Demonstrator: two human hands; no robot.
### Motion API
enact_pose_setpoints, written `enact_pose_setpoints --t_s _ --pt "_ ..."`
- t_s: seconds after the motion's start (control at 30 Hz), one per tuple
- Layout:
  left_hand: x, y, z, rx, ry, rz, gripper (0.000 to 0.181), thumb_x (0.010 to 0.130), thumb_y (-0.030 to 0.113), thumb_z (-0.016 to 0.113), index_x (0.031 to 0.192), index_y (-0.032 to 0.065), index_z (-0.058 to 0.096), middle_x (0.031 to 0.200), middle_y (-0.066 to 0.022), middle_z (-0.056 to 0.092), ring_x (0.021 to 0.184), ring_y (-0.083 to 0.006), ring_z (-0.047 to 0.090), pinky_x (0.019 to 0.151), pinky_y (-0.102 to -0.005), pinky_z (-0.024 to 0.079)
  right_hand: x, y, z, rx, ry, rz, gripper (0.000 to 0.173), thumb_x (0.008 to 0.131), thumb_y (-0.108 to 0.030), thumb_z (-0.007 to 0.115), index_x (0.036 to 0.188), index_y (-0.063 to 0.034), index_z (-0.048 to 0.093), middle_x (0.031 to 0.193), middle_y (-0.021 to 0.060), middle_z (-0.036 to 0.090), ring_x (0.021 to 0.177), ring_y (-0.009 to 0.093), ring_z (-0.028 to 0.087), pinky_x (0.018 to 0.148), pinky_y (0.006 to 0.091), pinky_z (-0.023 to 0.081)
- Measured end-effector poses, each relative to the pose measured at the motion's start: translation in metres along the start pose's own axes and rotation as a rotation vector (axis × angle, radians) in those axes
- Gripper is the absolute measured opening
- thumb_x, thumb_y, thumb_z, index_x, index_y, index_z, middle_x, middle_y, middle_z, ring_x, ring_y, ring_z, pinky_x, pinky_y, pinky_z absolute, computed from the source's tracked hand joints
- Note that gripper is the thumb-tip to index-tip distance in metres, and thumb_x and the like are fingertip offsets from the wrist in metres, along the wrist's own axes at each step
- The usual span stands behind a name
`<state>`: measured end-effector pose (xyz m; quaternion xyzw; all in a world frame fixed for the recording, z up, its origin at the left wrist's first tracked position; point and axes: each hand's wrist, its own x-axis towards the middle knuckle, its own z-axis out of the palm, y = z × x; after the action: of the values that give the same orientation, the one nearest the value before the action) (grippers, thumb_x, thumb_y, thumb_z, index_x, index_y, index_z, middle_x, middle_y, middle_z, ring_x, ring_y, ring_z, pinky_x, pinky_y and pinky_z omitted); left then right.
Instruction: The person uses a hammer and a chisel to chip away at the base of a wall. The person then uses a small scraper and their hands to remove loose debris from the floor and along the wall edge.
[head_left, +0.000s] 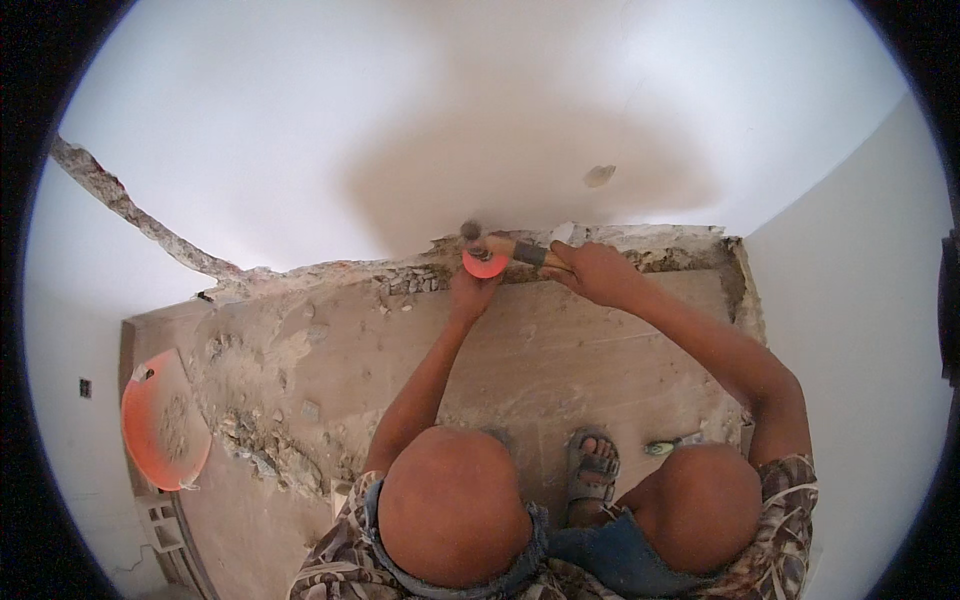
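Observation:
My right hand (604, 276) is closed round the wooden handle of a hammer (529, 253), which has a dark band round it. The hammer's head is over a tool with a round pink-orange hand guard (486, 264), probably a chisel. Below that guard, my left hand (472, 294) is wrapped round the tool; its shaft and tip are hidden. Both hands are at the foot of the white wall (285, 172), where a rough broken strip (420, 276) of masonry lies bare. Whether hammer and chisel touch, I cannot tell.
An orange basin (142, 427) with debris stands at the left wall. Rubble (281, 457) lies on the dusty floor (525, 360). A chased groove (139, 214) runs up the wall at left. A small green-handled tool (660, 448) lies near my right knee, beside my sandalled foot (594, 461).

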<state>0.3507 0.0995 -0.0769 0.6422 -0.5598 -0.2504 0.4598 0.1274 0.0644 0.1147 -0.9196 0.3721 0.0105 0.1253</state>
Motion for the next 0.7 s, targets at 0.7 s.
enact_pose_setpoints --t_s 0.7 --pt "-0.034 -0.045 0.0 -1.068 0.695 -0.394 0.033 0.087 0.016 0.069 0.115 0.0059 0.054 0.111 -0.006 0.058 0.099 -0.0213 0.059 0.079 -0.0372 0.054 -0.26 -0.067 0.194 1.071 -0.262 0.395 0.038 0.097 -0.038 0.05 0.107 -0.0008 0.054 0.084 0.0112 0.059 0.079 0.023 0.059 0.071 0.0362 0.048"
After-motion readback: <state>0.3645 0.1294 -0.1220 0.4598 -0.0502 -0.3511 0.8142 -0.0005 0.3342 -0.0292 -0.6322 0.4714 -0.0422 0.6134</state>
